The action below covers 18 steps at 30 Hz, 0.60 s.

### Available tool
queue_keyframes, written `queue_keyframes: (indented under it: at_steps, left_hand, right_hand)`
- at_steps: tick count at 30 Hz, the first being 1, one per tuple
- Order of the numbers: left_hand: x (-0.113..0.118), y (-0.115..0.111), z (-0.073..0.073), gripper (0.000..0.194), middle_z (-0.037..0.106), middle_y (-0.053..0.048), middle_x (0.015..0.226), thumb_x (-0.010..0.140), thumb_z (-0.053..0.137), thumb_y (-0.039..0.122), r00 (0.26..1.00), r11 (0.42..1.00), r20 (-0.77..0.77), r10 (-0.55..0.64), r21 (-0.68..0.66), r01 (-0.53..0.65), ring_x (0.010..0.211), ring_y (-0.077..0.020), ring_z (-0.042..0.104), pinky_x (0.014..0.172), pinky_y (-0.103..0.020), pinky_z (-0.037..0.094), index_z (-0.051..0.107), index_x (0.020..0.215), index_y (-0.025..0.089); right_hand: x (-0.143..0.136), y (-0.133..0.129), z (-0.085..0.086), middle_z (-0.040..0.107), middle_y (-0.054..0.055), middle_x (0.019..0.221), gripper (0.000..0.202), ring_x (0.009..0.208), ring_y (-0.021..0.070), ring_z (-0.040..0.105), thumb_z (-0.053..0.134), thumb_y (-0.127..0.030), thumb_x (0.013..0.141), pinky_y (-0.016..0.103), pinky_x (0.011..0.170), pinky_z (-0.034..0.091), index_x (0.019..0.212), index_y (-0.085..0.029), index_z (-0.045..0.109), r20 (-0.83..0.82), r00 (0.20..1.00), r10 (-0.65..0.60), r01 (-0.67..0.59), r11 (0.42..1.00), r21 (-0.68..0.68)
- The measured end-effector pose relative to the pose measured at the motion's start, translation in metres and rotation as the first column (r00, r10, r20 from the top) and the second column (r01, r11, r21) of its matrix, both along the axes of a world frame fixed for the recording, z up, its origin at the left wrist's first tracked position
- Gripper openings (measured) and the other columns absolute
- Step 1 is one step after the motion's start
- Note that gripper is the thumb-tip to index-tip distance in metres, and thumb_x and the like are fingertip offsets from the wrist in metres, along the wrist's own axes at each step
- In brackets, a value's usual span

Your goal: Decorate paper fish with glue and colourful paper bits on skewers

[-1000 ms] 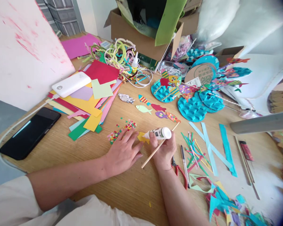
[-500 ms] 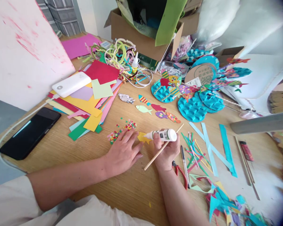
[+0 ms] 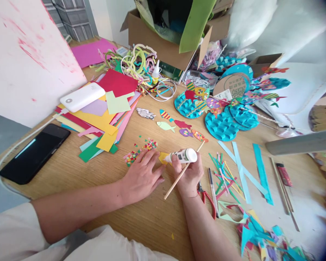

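My right hand (image 3: pixel 190 179) is closed round a white glue bottle (image 3: pixel 187 156), tipped so its nozzle meets a small yellow paper fish (image 3: pixel 162 157). A thin wooden stick (image 3: pixel 176 186) is also held in that hand, slanting across below the bottle. Flat on the table, my left hand (image 3: pixel 143 177) has its fingers stretched out, the tips at the fish's left edge. Part of the fish is hidden behind the bottle and fingers. Tiny coloured paper bits (image 3: pixel 132 157) lie just beyond the left fingertips. Several decorated paper fish (image 3: pixel 165 125) rest farther back.
Coloured paper sheets (image 3: pixel 119 81) carry a white power bank (image 3: pixel 83 97) at the left, near a black phone (image 3: pixel 35 154). Blue painted discs (image 3: pixel 221 125) stand at back right. Paper strips (image 3: pixel 240 170), red-handled pliers (image 3: pixel 210 203) and scraps (image 3: pixel 256 232) lie right. A cardboard box (image 3: pixel 154 41) stands behind.
My right hand has shifted slightly left with the glue bottle and stick, and the nozzle now sits farther left along the yellow fish. My left hand has stayed still.
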<state>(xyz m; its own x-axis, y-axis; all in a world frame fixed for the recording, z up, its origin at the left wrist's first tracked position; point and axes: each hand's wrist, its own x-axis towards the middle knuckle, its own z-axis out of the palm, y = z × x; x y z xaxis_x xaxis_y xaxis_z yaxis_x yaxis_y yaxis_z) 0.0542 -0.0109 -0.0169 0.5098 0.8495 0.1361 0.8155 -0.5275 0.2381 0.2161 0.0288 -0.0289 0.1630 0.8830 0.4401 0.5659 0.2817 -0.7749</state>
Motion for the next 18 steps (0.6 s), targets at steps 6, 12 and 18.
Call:
queue_keyframes:
  at_steps: [6,12,18]
  left_hand:
    - [-0.0001,0.0000,0.0001,0.036,0.047,-0.014,0.138,0.092,0.050,0.040,1.000,1.000,-0.012,0.002,0.002,-0.002,0.134,-0.0319,0.035,0.112,-0.051,0.027,0.058,0.121,0.020]
    - [0.0006,0.0000,-0.0009,0.037,0.047,-0.014,0.138,0.093,0.049,0.040,1.000,1.000,-0.019,0.006,0.003,-0.006,0.134,-0.0319,0.035,0.112,-0.051,0.027,0.058,0.122,0.020]
    - [0.0001,-0.0001,-0.0001,0.036,0.047,-0.014,0.138,0.093,0.049,0.040,1.000,1.000,-0.025,0.003,-0.006,-0.003,0.134,-0.0321,0.034,0.112,-0.051,0.026,0.058,0.122,0.020]
  right_hand:
    - [-0.0006,0.0000,0.0002,0.060,-0.002,0.068,0.025,0.057,0.0136,0.057,0.067,-0.040,0.076,0.027,0.056,0.046,0.080,-0.020,0.053,0.035,0.999,0.028,-0.028,1.000,-0.007]
    - [-0.0001,-0.0001,0.0003,0.060,-0.003,0.068,0.024,0.056,0.0127,0.057,0.067,-0.039,0.076,0.026,0.054,0.046,0.081,-0.019,0.054,0.032,0.999,0.033,-0.033,0.999,0.014]
    - [0.0008,-0.0008,-0.0014,0.062,-0.002,0.071,0.021,0.060,0.0127,0.059,0.068,-0.035,0.076,0.025,0.057,0.047,0.085,-0.021,0.055,0.023,1.000,0.009,-0.010,0.999,0.045]
